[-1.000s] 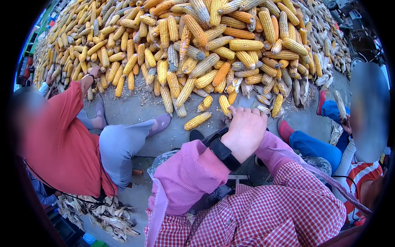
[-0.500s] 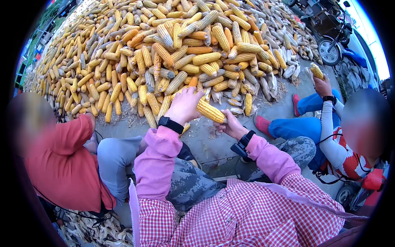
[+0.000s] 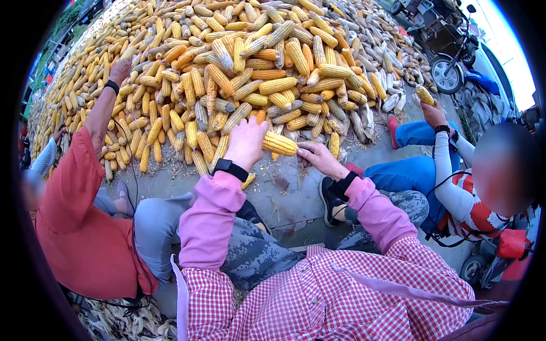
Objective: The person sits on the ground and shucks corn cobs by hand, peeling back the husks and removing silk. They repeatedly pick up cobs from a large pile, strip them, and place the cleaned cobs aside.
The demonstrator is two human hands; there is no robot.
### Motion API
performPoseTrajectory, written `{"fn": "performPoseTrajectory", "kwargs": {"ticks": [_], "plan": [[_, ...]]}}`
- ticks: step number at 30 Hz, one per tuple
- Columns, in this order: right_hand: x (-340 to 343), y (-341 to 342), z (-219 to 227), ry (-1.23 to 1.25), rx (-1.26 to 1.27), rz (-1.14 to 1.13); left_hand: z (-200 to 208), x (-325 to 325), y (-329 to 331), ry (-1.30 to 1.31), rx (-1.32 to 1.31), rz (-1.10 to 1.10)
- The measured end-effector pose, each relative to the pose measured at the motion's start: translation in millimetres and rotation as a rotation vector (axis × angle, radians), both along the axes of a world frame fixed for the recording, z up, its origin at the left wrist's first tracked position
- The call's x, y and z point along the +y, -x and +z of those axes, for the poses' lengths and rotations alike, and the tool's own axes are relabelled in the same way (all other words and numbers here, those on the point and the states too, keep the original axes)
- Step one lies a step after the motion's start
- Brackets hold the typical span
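While the left hand (image 3: 245,141) wraps over one end of a plump, bright-yellow ear of maize (image 3: 280,144), the right hand (image 3: 323,159) meets the other. The ear lies between them, in front of the near edge of the broad, heaped pile of yellow, orange and greyish cobs (image 3: 278,86), seemingly lifted off the grey concrete ground (image 3: 284,196). Its long axis runs from left to right, dipping slightly toward the right hand — nearly in line with that hand's thumb and fingertips. Neither hand is clearly nearer: the left grip is closed around the ear's left end, hiding it, while the right grip is narrow at the bare right tip. How firmly the right one pinches, I cannot tell.

Below the left wrist, a yellow cob, partly hidden by the sleeve (image 3: 248,181), lies on the ground near the pile's near edge. At the pile's left side, a co-worker in a rust-red top (image 3: 91,244) stretches an arm over the cobs; toward the ground's right edge, another in a red-and-white striped top (image 3: 463,196) holds up a short yellow cob (image 3: 424,95).
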State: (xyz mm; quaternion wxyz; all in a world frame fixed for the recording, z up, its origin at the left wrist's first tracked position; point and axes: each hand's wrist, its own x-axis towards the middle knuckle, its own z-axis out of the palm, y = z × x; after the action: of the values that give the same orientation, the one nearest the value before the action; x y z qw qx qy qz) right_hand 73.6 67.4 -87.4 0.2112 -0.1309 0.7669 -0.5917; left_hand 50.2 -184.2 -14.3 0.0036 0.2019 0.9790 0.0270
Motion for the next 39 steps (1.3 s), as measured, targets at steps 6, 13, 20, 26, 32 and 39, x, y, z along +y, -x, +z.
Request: {"fn": "performPoseTrajectory", "kwargs": {"ticks": [6,13,20,26,32,39], "plan": [[2,2,-16,-0.579,0.272,0.255,-3,-9,2,0.040,0.085,0.046],[10,-6,-34,-0.484,0.362,0.195,-5,-19,16,0.126,0.180,0.088],[-57,-24,-9,-0.018,-0.054,-0.022,-17,0,7,0.000,-0.017,-0.181],[-20,-87,-105,-0.263,-0.532,0.263,19,-14,13,-0.180,-0.059,0.006],[64,37,-63,-0.711,-0.877,0.585,12,-20,23,-0.130,-0.179,0.057],[170,352,247,0.998,0.426,-0.454,23,2,32,-0.157,-0.198,0.010]]}}
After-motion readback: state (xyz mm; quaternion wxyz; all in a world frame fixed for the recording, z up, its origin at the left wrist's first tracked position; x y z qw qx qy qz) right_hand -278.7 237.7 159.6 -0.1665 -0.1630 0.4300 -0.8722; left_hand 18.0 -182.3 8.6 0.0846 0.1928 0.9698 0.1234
